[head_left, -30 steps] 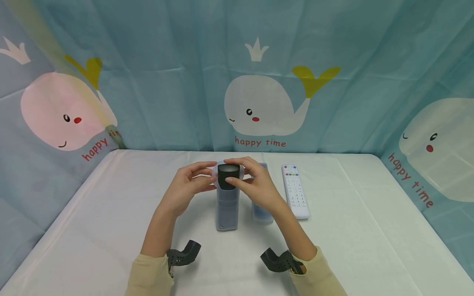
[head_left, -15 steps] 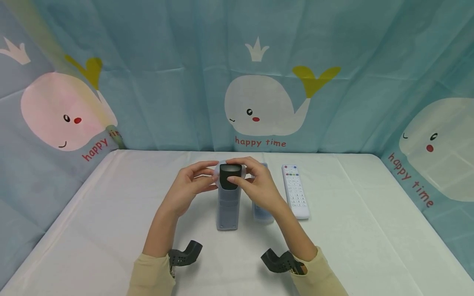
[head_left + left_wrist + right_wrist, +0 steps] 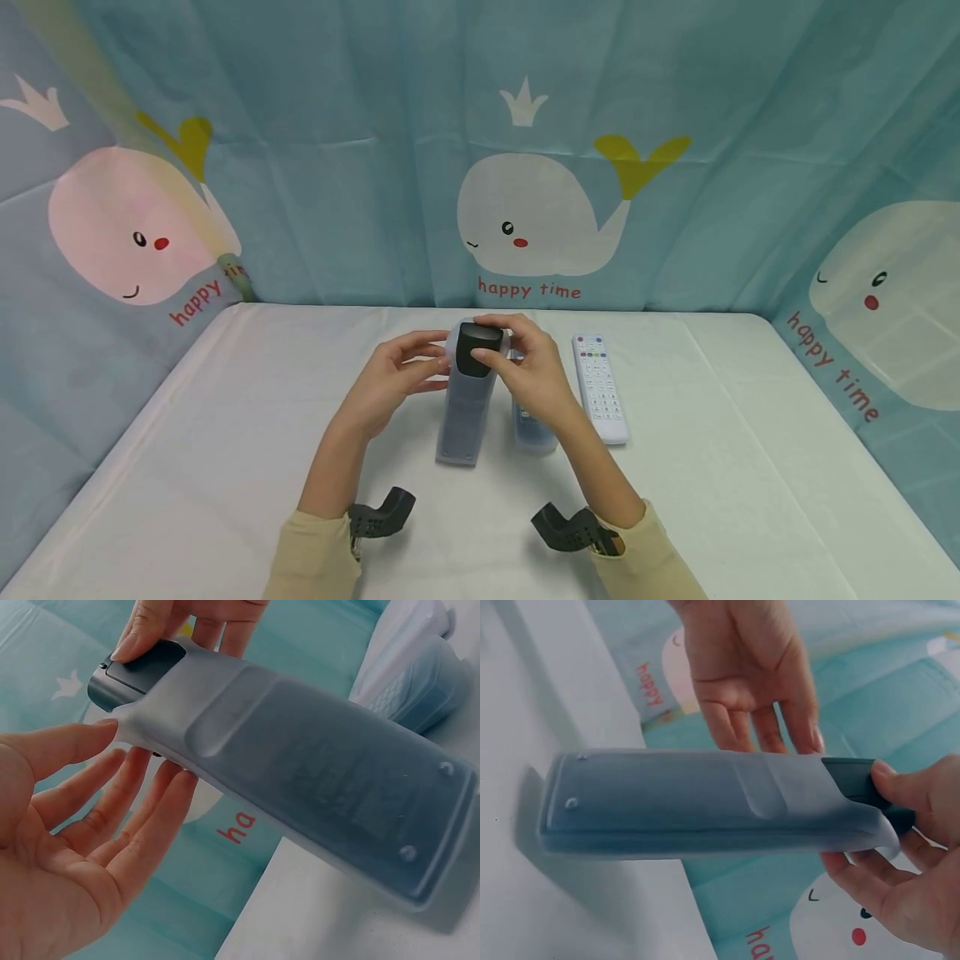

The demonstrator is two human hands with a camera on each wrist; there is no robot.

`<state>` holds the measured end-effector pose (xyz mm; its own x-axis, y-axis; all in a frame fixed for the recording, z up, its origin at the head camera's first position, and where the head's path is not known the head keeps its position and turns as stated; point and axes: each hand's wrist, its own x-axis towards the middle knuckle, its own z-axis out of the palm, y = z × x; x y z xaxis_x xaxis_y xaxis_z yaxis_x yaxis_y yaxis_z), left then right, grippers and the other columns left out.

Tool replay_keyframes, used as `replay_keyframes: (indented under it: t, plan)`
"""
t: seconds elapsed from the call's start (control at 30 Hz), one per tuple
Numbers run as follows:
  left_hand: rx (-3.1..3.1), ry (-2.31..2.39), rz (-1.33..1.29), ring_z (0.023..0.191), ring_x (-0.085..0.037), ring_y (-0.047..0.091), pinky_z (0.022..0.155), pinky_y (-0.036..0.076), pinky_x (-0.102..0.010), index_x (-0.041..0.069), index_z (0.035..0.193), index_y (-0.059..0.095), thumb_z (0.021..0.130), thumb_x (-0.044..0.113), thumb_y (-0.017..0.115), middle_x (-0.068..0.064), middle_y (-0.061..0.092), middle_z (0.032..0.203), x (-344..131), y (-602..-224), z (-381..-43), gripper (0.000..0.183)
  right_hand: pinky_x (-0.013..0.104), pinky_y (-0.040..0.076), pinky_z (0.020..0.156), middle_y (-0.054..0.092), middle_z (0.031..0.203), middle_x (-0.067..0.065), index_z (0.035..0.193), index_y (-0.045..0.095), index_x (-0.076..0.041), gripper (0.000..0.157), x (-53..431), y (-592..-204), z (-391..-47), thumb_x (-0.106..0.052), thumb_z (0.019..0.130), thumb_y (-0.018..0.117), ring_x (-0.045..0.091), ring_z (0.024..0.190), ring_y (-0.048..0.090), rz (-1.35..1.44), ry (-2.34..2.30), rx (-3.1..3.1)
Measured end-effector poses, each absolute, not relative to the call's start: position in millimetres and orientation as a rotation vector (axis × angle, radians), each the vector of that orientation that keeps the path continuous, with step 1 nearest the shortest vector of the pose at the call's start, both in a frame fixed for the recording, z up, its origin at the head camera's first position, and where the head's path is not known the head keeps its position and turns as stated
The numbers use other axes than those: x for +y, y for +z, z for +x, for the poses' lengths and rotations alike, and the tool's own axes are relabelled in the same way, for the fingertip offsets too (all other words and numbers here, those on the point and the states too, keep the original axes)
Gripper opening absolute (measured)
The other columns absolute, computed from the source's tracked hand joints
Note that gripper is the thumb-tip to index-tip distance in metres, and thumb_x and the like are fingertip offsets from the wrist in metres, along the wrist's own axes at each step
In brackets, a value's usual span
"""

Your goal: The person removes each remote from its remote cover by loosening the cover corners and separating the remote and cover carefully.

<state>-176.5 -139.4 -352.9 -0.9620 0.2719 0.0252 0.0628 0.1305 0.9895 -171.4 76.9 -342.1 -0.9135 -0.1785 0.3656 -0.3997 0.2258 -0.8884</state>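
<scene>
A black remote control [image 3: 478,346] sits in a translucent silicone cover [image 3: 467,417], its bare end sticking out of the cover's flared opening. Back side up, it tilts with the bare end raised and leaning right. My right hand [image 3: 536,371] grips that bare end, thumb on the back [image 3: 926,825] and fingers beneath. With thumb and fingertips, my left hand [image 3: 401,375] pinches the left edge of the cover's opening [image 3: 139,724]. The button side is hidden from the head view.
Right of the held remote, another remote in a bluish translucent cover [image 3: 534,433] lies partly behind my right hand. Beyond it lies a white remote [image 3: 600,387] with its buttons up. Both are on a white-covered table [image 3: 720,467], backed by a whale-print curtain [image 3: 337,208].
Both hands have shifted slightly right with the covered remote. Its bare end has swung up and to the right, so it now slants instead of standing nearly straight.
</scene>
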Motion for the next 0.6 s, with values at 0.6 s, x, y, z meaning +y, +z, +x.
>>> replay_keyframes:
  t: [0.6]
  plan:
    - [2.265, 1.723, 0.389, 0.115, -0.027, 0.070, 0.100, 0.059, -0.047, -0.003, 0.138, 0.064, 0.102, 0.012, 0.070, -0.020, 0.067, 0.135, -144.4, -358.5, -178.7, 0.040, 0.022, 0.061, 0.074, 0.060, 0.142, 0.016, 0.138, 0.064, 0.000, 0.043, 80.0, -341.1, -174.8, -0.001, 0.097, 0.075, 0.030, 0.098, 0.069, 0.315, 1.929, -2.192]
